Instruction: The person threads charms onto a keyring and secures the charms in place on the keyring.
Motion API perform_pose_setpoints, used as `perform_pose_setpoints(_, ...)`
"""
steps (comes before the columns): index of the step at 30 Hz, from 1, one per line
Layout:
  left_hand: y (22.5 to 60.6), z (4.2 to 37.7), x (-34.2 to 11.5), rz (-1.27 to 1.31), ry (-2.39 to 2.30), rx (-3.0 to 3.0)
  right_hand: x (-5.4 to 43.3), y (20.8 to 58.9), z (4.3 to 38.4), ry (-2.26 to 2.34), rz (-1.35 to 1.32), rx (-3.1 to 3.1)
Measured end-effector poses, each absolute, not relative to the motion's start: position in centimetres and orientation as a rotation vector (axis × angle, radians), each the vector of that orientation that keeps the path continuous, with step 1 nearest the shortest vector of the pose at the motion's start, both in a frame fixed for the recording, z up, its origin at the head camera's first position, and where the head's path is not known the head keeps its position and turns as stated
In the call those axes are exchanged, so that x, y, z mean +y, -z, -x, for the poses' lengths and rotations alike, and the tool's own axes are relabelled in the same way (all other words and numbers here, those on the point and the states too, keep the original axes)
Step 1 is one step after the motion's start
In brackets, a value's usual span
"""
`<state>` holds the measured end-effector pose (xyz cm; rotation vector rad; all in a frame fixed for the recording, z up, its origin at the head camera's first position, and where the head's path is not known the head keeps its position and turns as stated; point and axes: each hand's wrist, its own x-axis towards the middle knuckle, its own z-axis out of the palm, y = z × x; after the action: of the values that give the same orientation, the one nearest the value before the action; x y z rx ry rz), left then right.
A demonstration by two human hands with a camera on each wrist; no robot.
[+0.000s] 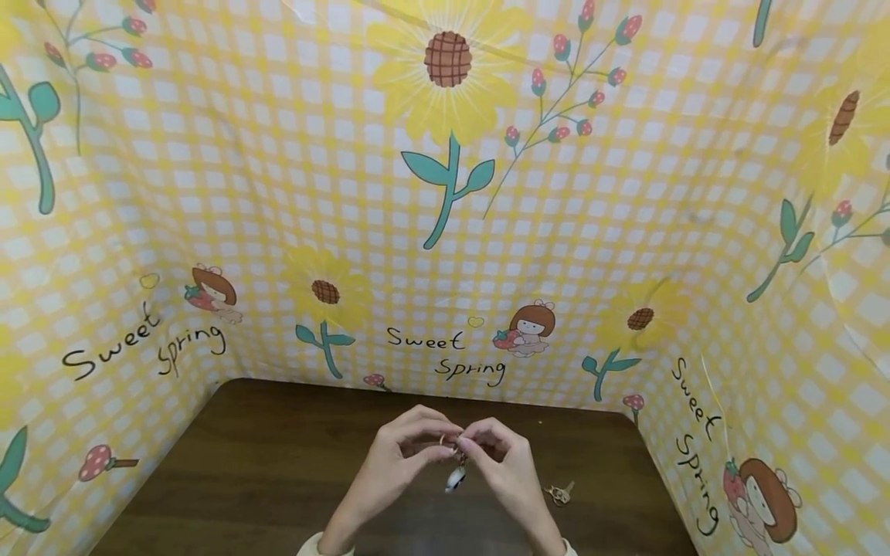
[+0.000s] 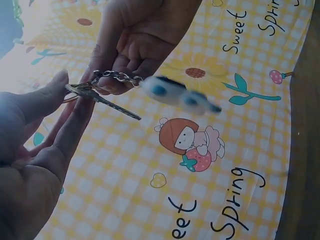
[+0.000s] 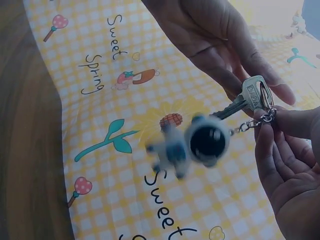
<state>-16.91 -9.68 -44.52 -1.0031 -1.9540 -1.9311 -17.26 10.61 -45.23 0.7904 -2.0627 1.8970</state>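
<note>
Both hands meet over the dark table. My left hand (image 1: 399, 452) pinches a metal key ring (image 2: 74, 92) between thumb and fingers. A silver key (image 3: 252, 93) with a lettered head hangs on that ring. From the other side, my right hand (image 1: 506, 459) pinches the ring with thumb and forefinger, right where a short chain (image 2: 120, 76) joins it. At the chain's end dangles a small white astronaut charm (image 3: 207, 141) with a dark visor and blue patches, blurred in both wrist views. In the head view the charm (image 1: 455, 479) hangs between the hands.
Further keys on a ring (image 1: 560, 494) lie on the brown wooden table (image 1: 278, 440), right of my right hand. A yellow checked cloth (image 1: 445, 286) with printed flowers and lettering walls the table at the back and both sides.
</note>
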Motion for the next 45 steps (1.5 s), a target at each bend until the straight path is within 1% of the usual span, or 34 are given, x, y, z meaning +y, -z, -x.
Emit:
perform_pose_setpoints(10, 44.6, 17.0, -9.7, 1.017, 2.105, -1.911, 10.6, 45.4, 17.0, -1.908, -0.843, -2.022)
perform_pose_setpoints(14, 44.5, 16.9, -9.5, 1.024, 2.064, -1.919, 10.5, 45.4, 17.0, -1.92, -0.808, -2.031)
perform_pose_setpoints(26, 44.9, 16.7, -9.0, 0.972, 1.93, -1.946, 10.6, 45.7, 17.3, -1.899, -0.857, -2.036)
perform_pose_setpoints(35, 45.2, 16.9, -8.7, 1.005, 1.653, -1.93, 10.7, 45.8, 17.7, -1.825, -0.872, -2.105)
perform_pose_setpoints(41, 45.2, 17.2, -8.6, 1.084, 1.465, -1.9, 10.8, 46.0, 17.6, -1.834, -0.855, -2.122)
perform_pose_setpoints(45, 45.1, 17.2, -8.6, 1.036, 1.541, -1.955, 10.7, 46.1, 17.5, -1.881, -0.855, -2.11)
